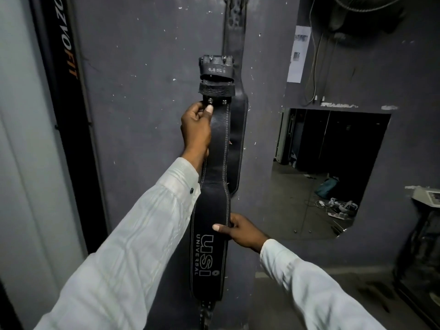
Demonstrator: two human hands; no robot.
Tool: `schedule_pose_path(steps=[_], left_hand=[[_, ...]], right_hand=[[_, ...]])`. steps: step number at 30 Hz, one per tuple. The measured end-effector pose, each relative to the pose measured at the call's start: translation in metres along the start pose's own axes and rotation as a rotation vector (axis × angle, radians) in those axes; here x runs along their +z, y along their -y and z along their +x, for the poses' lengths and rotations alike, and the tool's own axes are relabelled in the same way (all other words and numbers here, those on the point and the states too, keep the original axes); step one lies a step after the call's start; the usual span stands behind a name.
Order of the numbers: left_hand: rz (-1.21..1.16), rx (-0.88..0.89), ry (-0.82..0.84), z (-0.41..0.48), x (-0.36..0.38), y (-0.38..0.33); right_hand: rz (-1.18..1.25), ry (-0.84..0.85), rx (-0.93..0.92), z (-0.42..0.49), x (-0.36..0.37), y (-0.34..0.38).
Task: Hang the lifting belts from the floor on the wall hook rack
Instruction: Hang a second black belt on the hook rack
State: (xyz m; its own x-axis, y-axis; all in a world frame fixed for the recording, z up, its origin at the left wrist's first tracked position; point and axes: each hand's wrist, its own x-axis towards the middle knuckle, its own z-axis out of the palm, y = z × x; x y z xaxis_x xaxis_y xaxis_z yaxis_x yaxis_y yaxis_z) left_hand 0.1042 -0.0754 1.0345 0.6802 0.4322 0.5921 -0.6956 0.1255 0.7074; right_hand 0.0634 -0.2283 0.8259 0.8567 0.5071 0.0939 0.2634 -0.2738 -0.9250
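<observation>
the left hand [196, 126] pinches the belt [210, 210] just under its buckle [216, 77]; the right hand [242, 231] grips its wide middle. it's held upright against the wall [142, 91], beside a hung belt [235, 67]. best raise the buckle squarely; the hook isn't visible.

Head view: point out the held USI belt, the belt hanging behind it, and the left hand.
held USI belt [210, 206], head view, wide panel above logo
hanging belt [239, 129], head view, its wide section
left hand [196, 129], head view, back of hand
</observation>
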Motion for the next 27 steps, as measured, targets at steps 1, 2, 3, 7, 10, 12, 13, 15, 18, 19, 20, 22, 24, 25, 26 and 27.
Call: schedule_pose_path(steps=[1,2,3,7,10,12,13,15,18,19,20,22,24,25,26,27], left_hand=[[-0.013,-0.019,0.026,0.001,-0.001,-0.001],[-0.033,-0.046,0.055,0.001,-0.001,-0.004],[-0.057,-0.077,0.080,0.000,-0.001,-0.004],[-0.080,-0.119,0.115,-0.017,0.007,-0.009],[-0.035,-0.119,0.153,-0.026,0.006,-0.010],[0.223,-0.054,0.161,-0.024,-0.006,-0.003],[0.393,-0.002,0.185,-0.021,-0.014,0.001],[0.523,0.019,0.340,-0.025,-0.031,0.005],[0.428,-0.310,0.688,-0.049,-0.059,0.007],[0.483,-0.380,0.793,-0.056,-0.067,0.011],[0.548,-0.406,0.878,-0.059,-0.073,0.019],[0.562,-0.377,0.903,-0.070,-0.073,0.029],[0.547,-0.335,0.796,-0.082,-0.061,0.024],[0.583,-0.258,0.730,-0.088,-0.055,0.023],[0.624,-0.167,0.681,-0.093,-0.051,0.028],[0.635,-0.098,0.641,-0.096,-0.050,0.032]], right_hand=[[-0.013,0.002,-0.003,0.001,-0.002,0.009],[-0.009,-0.012,-0.017,0.004,-0.006,0.023],[0.027,-0.060,-0.063,0.007,-0.012,0.039],[0.240,-0.350,-0.345,0.023,-0.038,0.126],[0.224,-0.405,-0.489,0.031,-0.047,0.162],[0.213,-0.446,-0.500,0.036,-0.051,0.166],[0.204,-0.465,-0.500,0.037,-0.053,0.165],[0.215,-0.508,-0.506,0.038,-0.054,0.164],[0.281,-0.594,-0.508,0.040,-0.057,0.167],[0.303,-0.606,-0.508,0.040,-0.058,0.169],[0.320,-0.615,-0.508,0.041,-0.058,0.171],[0.337,-0.639,-0.506,0.042,-0.055,0.174],[0.339,-0.657,-0.510,0.043,-0.052,0.174],[0.329,-0.661,-0.513,0.044,-0.051,0.174],[0.320,-0.666,-0.513,0.044,-0.051,0.174],[0.312,-0.671,-0.517,0.045,-0.051,0.175]])
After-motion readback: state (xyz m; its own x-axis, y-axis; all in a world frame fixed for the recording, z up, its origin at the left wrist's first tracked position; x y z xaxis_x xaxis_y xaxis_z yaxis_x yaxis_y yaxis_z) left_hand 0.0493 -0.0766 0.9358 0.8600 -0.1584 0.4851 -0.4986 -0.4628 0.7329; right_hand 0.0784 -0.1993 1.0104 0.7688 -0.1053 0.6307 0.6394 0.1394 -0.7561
